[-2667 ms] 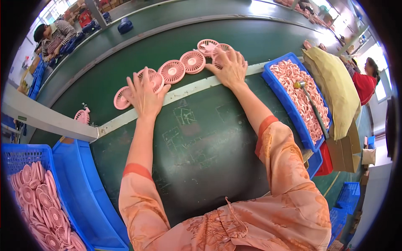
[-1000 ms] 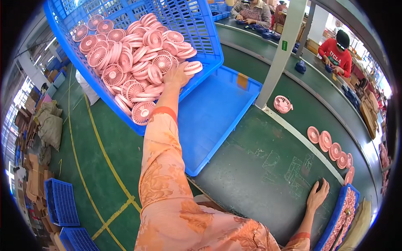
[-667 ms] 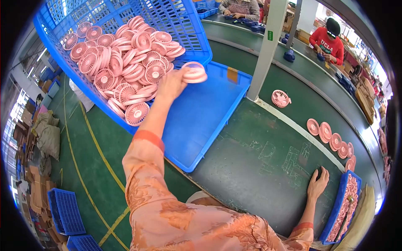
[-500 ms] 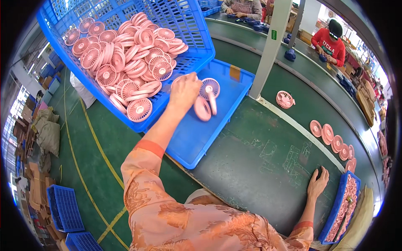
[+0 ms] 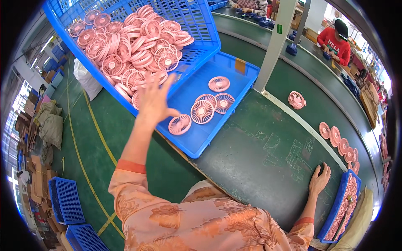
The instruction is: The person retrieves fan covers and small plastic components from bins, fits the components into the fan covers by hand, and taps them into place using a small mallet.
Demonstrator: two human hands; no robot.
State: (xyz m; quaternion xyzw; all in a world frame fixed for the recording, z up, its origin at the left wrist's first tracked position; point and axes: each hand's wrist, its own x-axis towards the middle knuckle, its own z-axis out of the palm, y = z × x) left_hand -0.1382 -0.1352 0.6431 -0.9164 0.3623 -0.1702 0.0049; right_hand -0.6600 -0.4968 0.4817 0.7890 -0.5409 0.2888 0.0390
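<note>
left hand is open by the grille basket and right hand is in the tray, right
The right hand isn't in the tray: the head view shows it on the green worktop. The left hand is open by the grille basket.

Five round, slotted pink plastic discs point(image 5: 202, 111) are carried by a shallow blue plastic tray point(image 5: 203, 136). Right of the tray, on a scuffed dark green worktop point(image 5: 247, 167), the right hand point(image 5: 320, 179) is laid. Beyond the tray's right side, a green belt point(image 5: 316, 104) is occupied by a vented pink plastic housing point(image 5: 297, 100) and, farther from the tray, overlapping pink discs point(image 5: 343, 147).
</note>
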